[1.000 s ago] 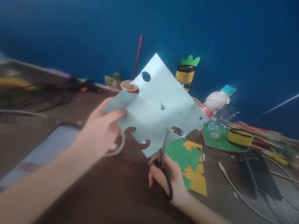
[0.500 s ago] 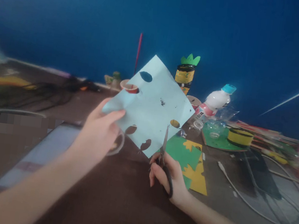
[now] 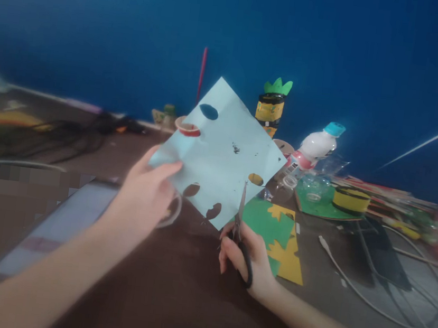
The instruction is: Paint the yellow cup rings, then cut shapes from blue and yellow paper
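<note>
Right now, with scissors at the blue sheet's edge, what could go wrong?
The light blue sheet, pinched only at one corner by the left hand, hangs unsupported in mid-air and may flex or tear near its cut-out holes. The scissors in the right hand point up into its lower edge, so the cut might wander.

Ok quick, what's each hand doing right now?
Left hand: closed, pinching the light blue paper by its corner.
Right hand: closed on the scissors, blades at the paper's lower edge.

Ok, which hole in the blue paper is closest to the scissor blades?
The small oval hole showing yellow, near the right edge of the light blue paper, just beside the scissors. The other holes sit farther left.
</note>
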### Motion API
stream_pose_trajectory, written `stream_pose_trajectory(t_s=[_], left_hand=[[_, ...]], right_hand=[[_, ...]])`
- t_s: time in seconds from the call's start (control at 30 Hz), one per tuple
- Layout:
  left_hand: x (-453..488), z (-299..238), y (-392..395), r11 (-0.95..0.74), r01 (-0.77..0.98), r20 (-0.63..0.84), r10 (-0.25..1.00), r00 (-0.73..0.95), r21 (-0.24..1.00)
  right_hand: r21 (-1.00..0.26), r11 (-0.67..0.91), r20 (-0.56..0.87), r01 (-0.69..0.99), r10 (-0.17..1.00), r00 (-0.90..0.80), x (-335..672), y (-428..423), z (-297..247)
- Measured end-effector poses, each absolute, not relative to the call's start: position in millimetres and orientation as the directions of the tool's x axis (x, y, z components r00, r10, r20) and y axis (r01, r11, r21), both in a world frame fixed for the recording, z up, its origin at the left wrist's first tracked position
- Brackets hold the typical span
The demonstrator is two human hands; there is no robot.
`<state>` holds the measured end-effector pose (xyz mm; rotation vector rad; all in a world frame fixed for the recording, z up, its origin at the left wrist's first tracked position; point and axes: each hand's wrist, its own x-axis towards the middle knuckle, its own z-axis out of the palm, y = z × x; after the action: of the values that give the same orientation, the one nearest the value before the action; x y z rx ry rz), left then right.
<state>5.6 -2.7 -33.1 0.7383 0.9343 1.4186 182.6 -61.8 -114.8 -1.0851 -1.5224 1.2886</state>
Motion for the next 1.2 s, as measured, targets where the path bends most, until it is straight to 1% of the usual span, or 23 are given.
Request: stream_pose_trajectory(t_s=[0.27,0.6,0.87,1.2], left_hand=[[3.7,-35.1,-1.1,0.02,-0.457,-0.057,0.996,-0.066,0.889],[4.4,-35.2,0.8,-0.032,-0.451,-0.015,0.995,-0.101,0.892],[1.9,-34.3,1.7,-0.072,-0.445,0.021,0.993,-0.119,0.893],[0.2,-31.9,3.9,-0.059,-0.415,0.003,0.991,-0.134,0.908]], right_hand=[[-0.991,0.08,0.048,0.104,0.959,-0.28,182.6,-61.1,-115.0],[-0.995,0.012,-0.017,0.102,0.96,-0.279,181.9,-62.3,-116.5],[-0.99,0.005,-0.038,0.14,0.952,-0.303,181.0,-63.1,-113.2],[-0.982,-0.007,-0.07,0.187,0.941,-0.332,180.2,-63.3,-114.3]])
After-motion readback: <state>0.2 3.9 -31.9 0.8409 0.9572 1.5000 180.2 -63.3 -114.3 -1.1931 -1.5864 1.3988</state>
